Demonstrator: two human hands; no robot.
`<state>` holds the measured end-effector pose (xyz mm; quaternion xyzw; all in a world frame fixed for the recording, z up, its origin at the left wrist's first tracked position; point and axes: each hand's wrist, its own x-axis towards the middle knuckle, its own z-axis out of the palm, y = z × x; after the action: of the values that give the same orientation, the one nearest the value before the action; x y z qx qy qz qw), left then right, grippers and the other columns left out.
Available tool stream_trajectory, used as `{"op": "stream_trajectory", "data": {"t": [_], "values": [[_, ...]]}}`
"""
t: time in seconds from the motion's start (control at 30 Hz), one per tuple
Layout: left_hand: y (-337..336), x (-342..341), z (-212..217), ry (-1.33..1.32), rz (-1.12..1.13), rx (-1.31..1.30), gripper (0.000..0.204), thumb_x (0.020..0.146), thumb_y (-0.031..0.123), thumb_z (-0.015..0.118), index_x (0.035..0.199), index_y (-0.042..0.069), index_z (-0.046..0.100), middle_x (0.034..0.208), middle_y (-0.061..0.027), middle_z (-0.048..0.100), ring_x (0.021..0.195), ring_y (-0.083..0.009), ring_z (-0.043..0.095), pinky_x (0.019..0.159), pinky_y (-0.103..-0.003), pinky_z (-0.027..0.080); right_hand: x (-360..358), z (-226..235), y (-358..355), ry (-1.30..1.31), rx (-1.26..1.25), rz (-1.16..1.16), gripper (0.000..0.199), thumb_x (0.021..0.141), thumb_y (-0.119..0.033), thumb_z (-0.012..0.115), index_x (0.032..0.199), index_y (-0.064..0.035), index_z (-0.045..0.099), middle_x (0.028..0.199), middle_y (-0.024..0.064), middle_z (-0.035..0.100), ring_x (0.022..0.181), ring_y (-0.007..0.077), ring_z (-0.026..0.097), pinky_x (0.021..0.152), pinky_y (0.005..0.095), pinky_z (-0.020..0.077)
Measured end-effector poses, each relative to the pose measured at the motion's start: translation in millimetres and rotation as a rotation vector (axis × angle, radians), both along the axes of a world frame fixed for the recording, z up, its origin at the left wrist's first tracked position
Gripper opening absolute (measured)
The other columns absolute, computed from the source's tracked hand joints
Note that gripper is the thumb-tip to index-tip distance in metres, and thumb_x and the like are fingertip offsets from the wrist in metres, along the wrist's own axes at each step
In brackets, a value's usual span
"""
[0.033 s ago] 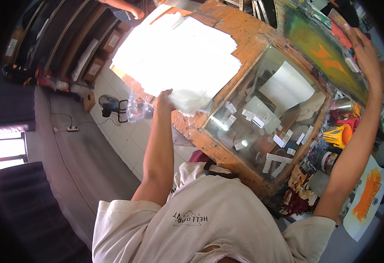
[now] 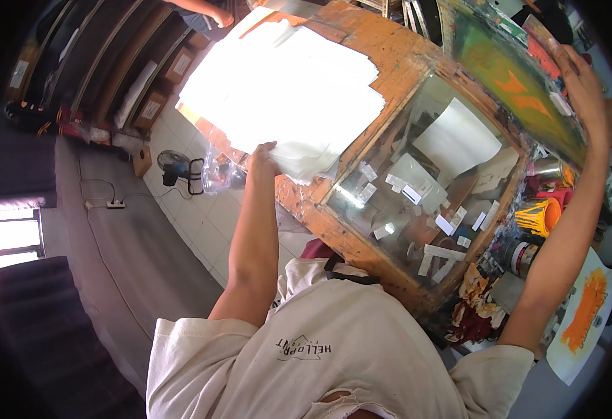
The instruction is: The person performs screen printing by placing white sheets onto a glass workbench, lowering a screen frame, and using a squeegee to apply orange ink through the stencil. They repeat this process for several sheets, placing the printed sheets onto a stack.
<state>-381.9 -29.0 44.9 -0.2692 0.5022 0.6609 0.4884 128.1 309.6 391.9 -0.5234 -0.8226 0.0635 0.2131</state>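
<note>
The left hand (image 2: 263, 162) pinches the white paper (image 2: 285, 98); the right hand (image 2: 583, 91), grip unclear, touches the tilted screen (image 2: 505, 73).

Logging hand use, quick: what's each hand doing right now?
Left hand: at the near edge of the papers; grip cannot be told.
Right hand: at the screen's edge; grip cannot be told.
</note>
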Motion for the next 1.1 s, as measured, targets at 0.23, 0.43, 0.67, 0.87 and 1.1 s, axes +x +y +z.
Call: {"op": "stream_trajectory", "data": {"t": [0.23, 0.43, 0.67, 0.87, 1.1], "values": [[-27, -24, -11, -0.053, -0.257, 0.016, 0.052, 0.096, 0.012, 0.053, 0.141, -0.009, 0.039, 0.147, -0.0284, 0.048, 0.127, -0.0484, 0.056, 0.105, -0.074, 0.038, -18, 6, -21, 0.02, -0.069, 0.012, 0.058, 0.102, -0.06, 0.049, 0.116, -0.0069, 0.067, 0.101, 0.0131, 0.071, 0.094, 0.0255, 0.064, 0.093, 0.0336, 0.0467], [-14, 42, -6, 0.678, -0.063, -0.419, 0.058, 0.095, 0.014, 0.06, 0.141, -0.012, 0.036, 0.132, -0.0356, 0.053, 0.11, -0.0417, 0.065, 0.082, -0.056, 0.058, -9, 1, -15, 0.035, 0.008, 0.082, 0.057, 0.103, -0.059, 0.048, 0.116, -0.0074, 0.066, 0.1, 0.0141, 0.07, 0.093, 0.0281, 0.064, 0.091, 0.0342, 0.0472], [1, 10, 132, 1.814, -0.77, -0.688, 0.099, 0.096, 0.053, 0.063, 0.159, -0.006, 0.016, 0.142, -0.0322, 0.052, 0.128, -0.0446, 0.056, 0.111, -0.044, 0.044, -56, 42, -93, 0.0, 0.033, -0.145, 0.047, 0.1, -0.044, 0.055, 0.078, -0.0038, 0.067, 0.07, 0.0111, 0.07, 0.069, 0.025, 0.068, 0.067, 0.0425, 0.0506], [-24, 36, 357, 1.438, -1.069, -0.031, 0.067, 0.094, 0.046, 0.069, 0.135, -0.006, 0.056, 0.117, -0.0199, 0.069, 0.104, -0.0245, 0.069, 0.089, -0.038, 0.056, -36, 51, -78, -0.002, -0.039, -0.111, 0.04, 0.096, -0.04, 0.056, 0.09, -0.005, 0.075, 0.079, 0.0136, 0.075, 0.081, 0.0296, 0.073, 0.076, 0.0454, 0.0543], [-13, 21, 386, 1.745, -1.217, -0.326, 0.068, 0.094, 0.044, 0.07, 0.136, -0.006, 0.055, 0.119, -0.0203, 0.069, 0.106, -0.0241, 0.068, 0.091, -0.038, 0.056, -18, 50, -69, -0.043, 0.086, -0.021, 0.044, 0.097, -0.041, 0.053, 0.096, -0.0038, 0.077, 0.093, 0.017, 0.076, 0.103, 0.0348, 0.071, 0.094, 0.045, 0.0536]]}}
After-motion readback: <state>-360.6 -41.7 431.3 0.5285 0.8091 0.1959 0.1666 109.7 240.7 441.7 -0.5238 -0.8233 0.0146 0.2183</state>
